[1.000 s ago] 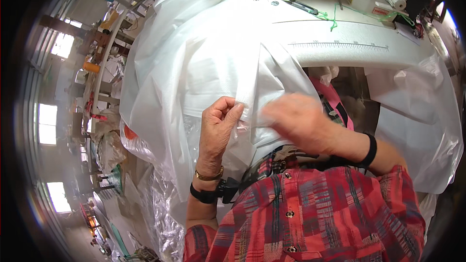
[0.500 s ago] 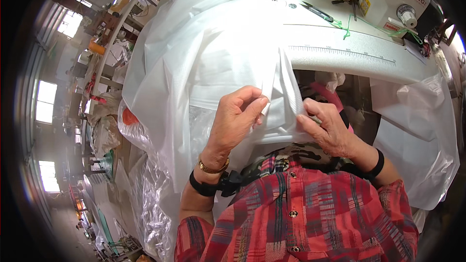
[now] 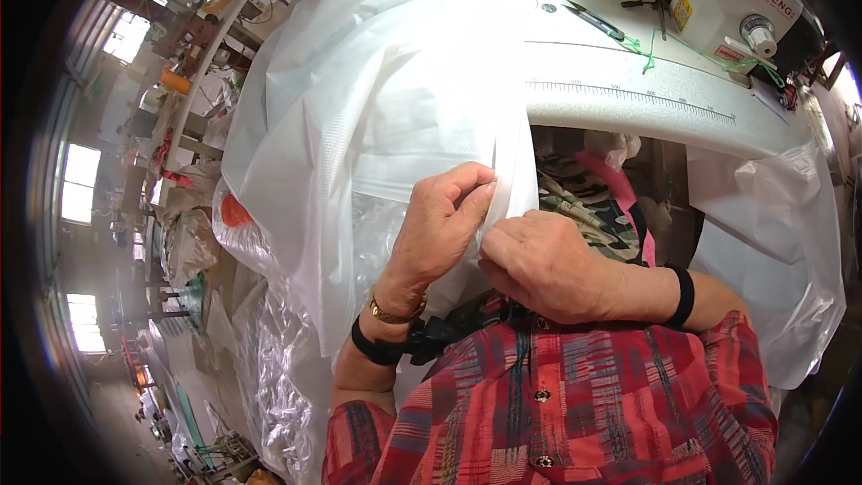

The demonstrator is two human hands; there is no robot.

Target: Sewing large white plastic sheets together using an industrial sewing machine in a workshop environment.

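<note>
- The left hand (image 3: 446, 226) stays almost closed, thumb and forefinger pinched on an edge of the white sheet (image 3: 400, 126), which spreads ahead of it and to its left.
- The right hand (image 3: 543, 265) has come in from farther right, where half a second ago its thumb and fingers stood apart; now it is curled just beside the left hand, close against the same edge.
- The loose folds that lay between the hands have drawn into a narrower, straighter strip leading ahead of them, which seems to leave the edge tidier for the work.
- Ahead and to the right of the right hand, more of the camouflage cloth (image 3: 585, 208) shows than before.
- The right fingertips are turned under and hidden, so I cannot tell whether they grip the sheet.
- Farther ahead of both hands, glare washes out the sheet's surface on the desk (image 3: 611, 67).
- Farthest ahead, the sewing machine (image 3: 732, 13) is cut off above, its needle hard to make out.
</note>
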